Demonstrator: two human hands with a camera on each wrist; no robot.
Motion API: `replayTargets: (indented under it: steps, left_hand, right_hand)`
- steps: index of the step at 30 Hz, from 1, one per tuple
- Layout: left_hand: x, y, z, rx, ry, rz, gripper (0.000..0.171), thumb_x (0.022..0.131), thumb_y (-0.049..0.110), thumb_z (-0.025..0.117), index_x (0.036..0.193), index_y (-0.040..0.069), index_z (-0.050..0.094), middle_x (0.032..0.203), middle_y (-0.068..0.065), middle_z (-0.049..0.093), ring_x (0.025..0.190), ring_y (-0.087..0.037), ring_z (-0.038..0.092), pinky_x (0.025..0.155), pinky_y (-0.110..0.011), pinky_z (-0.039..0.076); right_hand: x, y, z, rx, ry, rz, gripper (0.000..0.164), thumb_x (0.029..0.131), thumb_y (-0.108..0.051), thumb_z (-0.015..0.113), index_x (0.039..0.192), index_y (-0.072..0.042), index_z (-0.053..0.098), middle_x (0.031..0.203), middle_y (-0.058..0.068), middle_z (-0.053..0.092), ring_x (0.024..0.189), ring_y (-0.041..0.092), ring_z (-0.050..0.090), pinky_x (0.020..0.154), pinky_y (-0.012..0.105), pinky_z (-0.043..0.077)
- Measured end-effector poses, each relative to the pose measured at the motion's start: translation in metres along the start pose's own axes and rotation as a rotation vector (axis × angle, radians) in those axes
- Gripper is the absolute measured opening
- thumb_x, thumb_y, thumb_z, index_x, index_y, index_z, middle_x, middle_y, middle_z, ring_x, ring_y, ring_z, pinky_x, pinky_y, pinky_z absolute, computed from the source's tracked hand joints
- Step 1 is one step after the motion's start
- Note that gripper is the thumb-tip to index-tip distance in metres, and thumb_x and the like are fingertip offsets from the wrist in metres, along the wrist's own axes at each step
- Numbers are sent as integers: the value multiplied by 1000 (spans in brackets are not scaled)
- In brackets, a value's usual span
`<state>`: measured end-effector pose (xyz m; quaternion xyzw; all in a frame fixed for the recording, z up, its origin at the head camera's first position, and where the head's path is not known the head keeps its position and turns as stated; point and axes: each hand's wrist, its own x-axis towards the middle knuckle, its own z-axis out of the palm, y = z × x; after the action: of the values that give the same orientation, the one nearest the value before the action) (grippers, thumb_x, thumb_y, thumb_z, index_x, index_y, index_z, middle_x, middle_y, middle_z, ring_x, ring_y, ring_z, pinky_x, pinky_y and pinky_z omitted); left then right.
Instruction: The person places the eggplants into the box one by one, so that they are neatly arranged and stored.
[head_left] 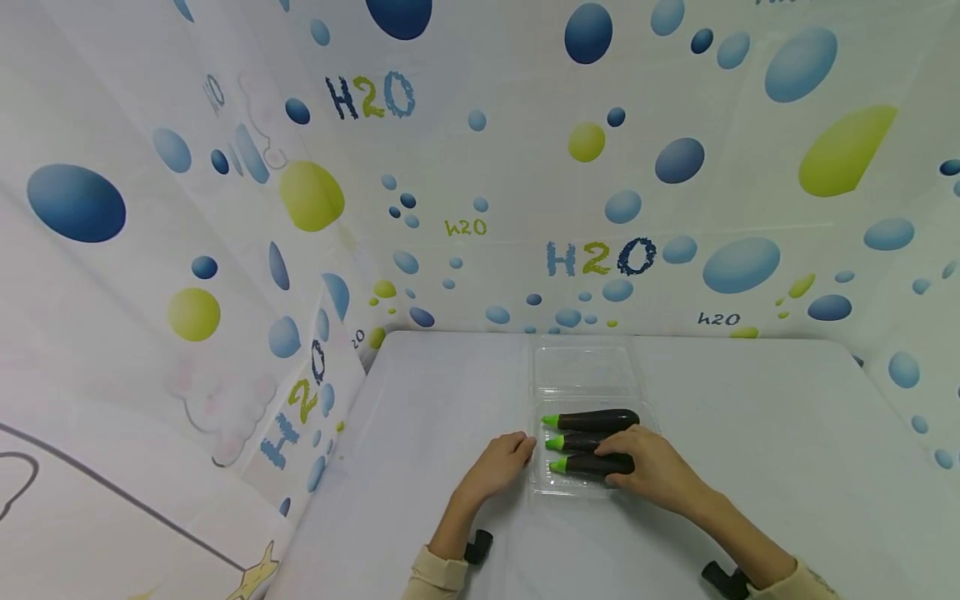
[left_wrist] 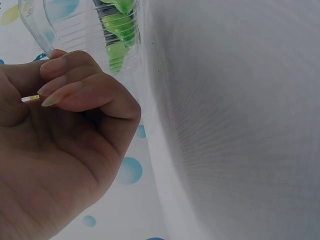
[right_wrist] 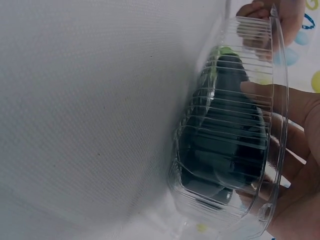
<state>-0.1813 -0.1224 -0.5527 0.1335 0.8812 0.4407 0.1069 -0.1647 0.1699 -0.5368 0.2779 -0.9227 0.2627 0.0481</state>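
Note:
Three dark eggplants with bright green stem ends lie side by side in a clear plastic clamshell box [head_left: 540,486], green ends toward the left. They are the far eggplant [head_left: 596,421], the middle eggplant [head_left: 576,442] and the near eggplant [head_left: 588,465]. My right hand [head_left: 660,471] grips the near eggplant by its thick right end, its fingers reaching over the box's wall. At the box's left side, my left hand [head_left: 501,462] pinches the rim with curled fingers. The left wrist view shows this hand [left_wrist: 75,130] at the clear rim, the green tips beyond it.
The box's lid [head_left: 585,367] lies folded back toward the far edge of the white-covered table [head_left: 420,400]. Behind stands a white curtain [head_left: 517,167] printed with blue and green dots, which also runs along the left side. A dark strap mount [head_left: 478,547] sits at the left wrist.

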Motion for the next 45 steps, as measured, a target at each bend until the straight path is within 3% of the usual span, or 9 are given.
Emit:
replayTargets:
  steps: [23, 30, 34, 37, 41, 45]
  left_hand:
    - [1, -2, 1, -7, 14, 16, 38, 112, 27, 46, 77, 13, 52, 67, 5, 45, 61, -10, 40, 55, -26, 33]
    - [1, -1, 1, -14, 13, 8, 39, 112, 28, 46, 77, 13, 52, 67, 5, 46, 60, -11, 40, 55, -26, 33]
    - [0, -1, 1, -12, 16, 14, 39, 112, 28, 47, 77, 12, 53, 67, 5, 46, 61, -11, 40, 55, -26, 33]
    - [1, -1, 1, -4, 17, 13, 39, 112, 28, 47, 77, 12, 53, 67, 5, 46, 61, -11, 40, 55, -26, 33]
    - [0, -1, 1, -1, 13, 12, 39, 112, 28, 46, 77, 12, 53, 67, 5, 46, 61, -11, 41, 56, -27, 34]
    - [0, 0, 0, -15, 8, 11, 39, 112, 29, 46, 77, 13, 53, 67, 5, 45, 61, -10, 40, 56, -26, 34]
  right_hand:
    - [-1, -4, -7, 36, 4, -22, 33, 81, -19, 91, 111, -20, 78, 115, -11, 72, 107, 16, 66, 91, 45, 55]
    - [0, 0, -11, 67, 79, -22, 32, 82, -15, 91, 111, -17, 77, 113, -11, 73, 107, 15, 68, 90, 42, 56]
    - [0, 4, -15, 56, 168, -26, 31, 80, -11, 91, 108, -17, 78, 110, -9, 74, 104, 16, 70, 87, 42, 57]
    - [-1, 7, -17, 52, 273, 16, 27, 81, -10, 90, 106, -15, 79, 106, -5, 76, 100, 21, 72, 84, 46, 57]
    - [0, 15, -25, 71, 408, 140, 26, 85, -9, 86, 109, -8, 78, 108, 8, 77, 96, 32, 73, 79, 53, 58]
    - [6, 26, -36, 107, 399, 272, 41, 90, -17, 82, 126, -1, 70, 122, 23, 70, 100, 42, 71, 80, 57, 58]
